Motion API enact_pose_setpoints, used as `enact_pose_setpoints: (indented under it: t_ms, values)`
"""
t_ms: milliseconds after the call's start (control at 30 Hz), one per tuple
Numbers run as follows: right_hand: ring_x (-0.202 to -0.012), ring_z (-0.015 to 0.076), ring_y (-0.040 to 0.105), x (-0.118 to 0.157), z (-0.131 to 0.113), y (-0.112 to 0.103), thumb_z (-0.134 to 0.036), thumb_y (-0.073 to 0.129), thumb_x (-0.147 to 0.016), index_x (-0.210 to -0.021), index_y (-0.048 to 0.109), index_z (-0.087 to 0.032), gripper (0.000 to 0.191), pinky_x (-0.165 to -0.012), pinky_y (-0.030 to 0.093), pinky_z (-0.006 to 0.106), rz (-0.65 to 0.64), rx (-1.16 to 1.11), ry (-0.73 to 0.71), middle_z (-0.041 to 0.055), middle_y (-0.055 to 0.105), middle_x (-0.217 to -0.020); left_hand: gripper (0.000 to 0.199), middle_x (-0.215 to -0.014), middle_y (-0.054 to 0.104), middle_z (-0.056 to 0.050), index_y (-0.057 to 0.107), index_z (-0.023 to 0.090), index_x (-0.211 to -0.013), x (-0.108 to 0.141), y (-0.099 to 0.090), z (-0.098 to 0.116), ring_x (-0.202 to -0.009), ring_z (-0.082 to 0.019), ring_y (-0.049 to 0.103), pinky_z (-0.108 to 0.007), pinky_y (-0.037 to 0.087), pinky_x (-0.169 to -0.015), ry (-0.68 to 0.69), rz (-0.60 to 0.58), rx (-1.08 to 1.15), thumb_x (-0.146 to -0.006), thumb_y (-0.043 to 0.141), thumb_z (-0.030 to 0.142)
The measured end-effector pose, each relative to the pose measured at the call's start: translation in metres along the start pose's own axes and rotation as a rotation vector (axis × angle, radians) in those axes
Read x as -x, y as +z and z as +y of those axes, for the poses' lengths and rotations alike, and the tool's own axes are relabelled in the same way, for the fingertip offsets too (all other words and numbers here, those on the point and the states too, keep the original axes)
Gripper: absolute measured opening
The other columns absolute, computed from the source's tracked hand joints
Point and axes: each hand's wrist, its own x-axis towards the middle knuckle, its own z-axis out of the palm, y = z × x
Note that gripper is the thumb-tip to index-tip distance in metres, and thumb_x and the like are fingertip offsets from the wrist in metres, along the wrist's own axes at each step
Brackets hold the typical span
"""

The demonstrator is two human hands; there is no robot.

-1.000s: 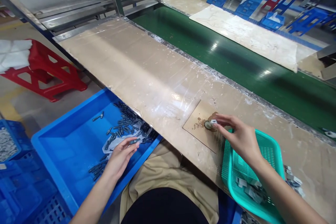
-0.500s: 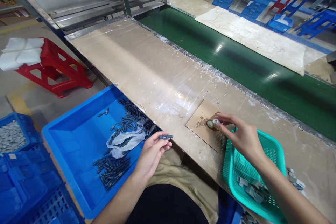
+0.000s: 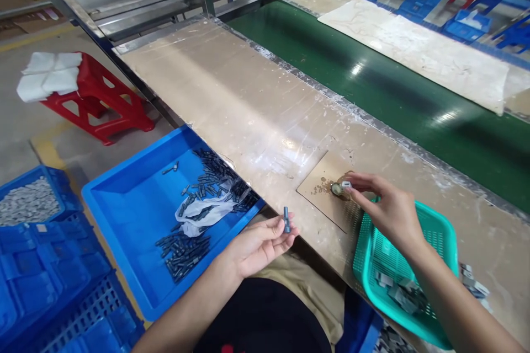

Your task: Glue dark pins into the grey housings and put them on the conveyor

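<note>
My left hand point(image 3: 263, 242), palm up near the table's front edge, pinches a dark cylindrical part point(image 3: 286, 219) that points upward. Between the thumb and fingers of my right hand point(image 3: 389, 207) is a small light grey block point(image 3: 346, 184). That block is right beside a small round dish point(image 3: 337, 189) on a stained cardboard piece point(image 3: 317, 190). A green basket point(image 3: 451, 226) with grey blocks point(image 3: 406, 293) stands under my right forearm. To the left, a blue tray point(image 3: 120, 187) contains many dark parts point(image 3: 188, 256) and a white plastic bag point(image 3: 205, 212).
Beyond the brown table point(image 3: 248, 116) runs a green belt point(image 3: 331, 60) with a white sheet point(image 3: 418, 47) along its far side. A red stool point(image 3: 107, 99) and a blue bin of pale pieces point(image 3: 33, 201) are at the left. More grey pieces point(image 3: 474, 284) lie right of the basket.
My left hand has moved right and turned palm up, and the dark part has swung from lying sideways to upright. My right hand still holds the block by the dish. The view has shifted slightly.
</note>
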Motion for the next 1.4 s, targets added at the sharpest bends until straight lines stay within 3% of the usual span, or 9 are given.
enact_pose_setpoints:
  t_ms: [167,267,433,733,1067,1167,1233,1300,1400]
  values:
    - [-0.084,0.0256,0.070,0.016,-0.025,-0.007,-0.038,0.079,-0.066,-0.093,0.066,-0.019,0.035,-0.077,0.059,0.038,-0.001,-0.532,0.171,0.0088,0.073,-0.089,0.020,-0.080,0.068,-0.009,0.068,0.008,-0.086,-0.009,0.016,-0.011,-0.083,-0.021,0.067,-0.032,0.054,-0.083,0.183,-0.067,-0.165,-0.069,0.078,0.014]
    - [-0.080,0.0236,0.071,0.032,-0.042,-0.008,-0.031,0.081,-0.065,-0.089,0.065,-0.020,0.031,-0.073,0.060,0.033,-0.060,-0.678,0.245,0.0073,0.073,-0.086,0.031,-0.077,0.069,-0.008,0.069,0.008,-0.084,-0.014,0.032,-0.017,-0.077,-0.020,0.068,-0.033,0.056,-0.079,0.336,-0.066,-0.227,-0.060,0.085,0.020]
    - [-0.077,0.0214,0.071,0.046,-0.058,-0.006,-0.027,0.081,-0.065,-0.083,0.065,-0.021,0.025,-0.071,0.060,0.028,-0.048,-0.687,0.248,0.0054,0.073,-0.082,0.035,-0.079,0.072,-0.009,0.072,0.009,-0.082,-0.019,0.049,-0.026,-0.073,-0.021,0.068,-0.034,0.058,-0.074,0.467,-0.071,-0.247,-0.053,0.088,0.024]
    - [-0.076,0.0233,0.071,0.048,-0.061,-0.008,-0.029,0.079,-0.068,-0.081,0.063,-0.022,0.022,-0.068,0.062,0.030,-0.082,-0.621,0.187,0.0053,0.072,-0.079,0.023,-0.069,0.071,-0.004,0.074,0.016,-0.073,-0.020,0.057,-0.030,-0.068,-0.022,0.068,-0.033,0.059,-0.071,0.641,-0.001,-0.410,-0.056,0.085,0.027]
    - [-0.078,0.0230,0.071,0.042,-0.058,-0.002,-0.032,0.079,-0.067,-0.090,0.068,-0.019,0.029,-0.071,0.061,0.032,-0.071,-0.585,0.234,0.0079,0.073,-0.087,0.011,-0.074,0.072,-0.005,0.074,0.016,-0.072,-0.031,0.062,-0.023,-0.069,-0.023,0.069,-0.033,0.058,-0.071,0.709,0.006,-0.627,-0.065,0.078,0.023]
    - [-0.076,0.0251,0.071,0.025,-0.042,-0.008,-0.035,0.081,-0.063,-0.090,0.069,-0.017,0.034,-0.069,0.061,0.034,-0.067,-0.536,0.280,0.0094,0.073,-0.082,0.027,-0.083,0.073,-0.006,0.073,0.016,-0.097,-0.033,0.060,-0.012,-0.076,-0.023,0.069,-0.033,0.056,-0.077,0.661,-0.082,-0.756,-0.069,0.074,0.018]
    - [-0.076,0.0260,0.071,0.003,-0.017,-0.019,-0.035,0.081,-0.061,-0.089,0.070,-0.015,0.036,-0.070,0.061,0.036,0.058,-0.449,0.294,0.0101,0.073,-0.082,0.037,-0.089,0.073,-0.006,0.068,0.018,-0.110,-0.031,0.052,-0.002,-0.079,-0.023,0.069,-0.032,0.055,-0.080,0.691,-0.042,-0.821,-0.073,0.069,0.016]
    - [-0.075,0.0257,0.070,-0.027,0.019,-0.038,-0.031,0.081,-0.058,-0.085,0.069,-0.015,0.034,-0.070,0.060,0.037,0.294,-0.355,0.306,0.0093,0.072,-0.080,0.033,-0.095,0.072,-0.006,0.069,0.020,-0.109,-0.026,0.034,0.010,-0.082,-0.022,0.068,-0.031,0.053,-0.082,0.834,0.142,-0.854,-0.076,0.065,0.019]
    - [-0.060,0.0242,0.068,-0.070,0.082,-0.077,-0.023,0.078,-0.052,-0.069,0.064,-0.015,0.023,-0.062,0.060,0.038,0.660,-0.323,0.426,0.0044,0.067,-0.061,0.028,-0.097,0.071,-0.006,0.069,0.020,-0.104,-0.015,-0.013,0.031,-0.082,-0.023,0.067,-0.034,0.051,-0.085,1.067,0.523,-0.924,-0.081,0.061,0.034]
